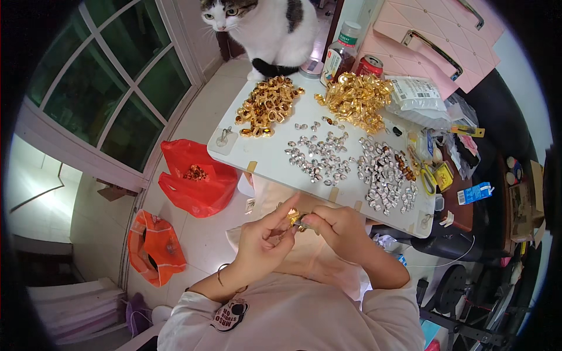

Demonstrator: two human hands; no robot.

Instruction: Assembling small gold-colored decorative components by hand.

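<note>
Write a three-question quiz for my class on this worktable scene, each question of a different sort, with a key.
1. True or false: the cat sits at the near edge of the table, beside the hands.
2. Which pieces lie closest to the scissors? A) gold pile B) silver pieces C) red bag
3. Fill in: both hands pinch a small ____-coloured piece in front of the chest.

Key
1. False: it sits at the far edge, behind the gold pile.
2. B: the silver pieces lie just left of the scissors.
3. Gold: the left hand and right hand meet on the gold piece.
</note>
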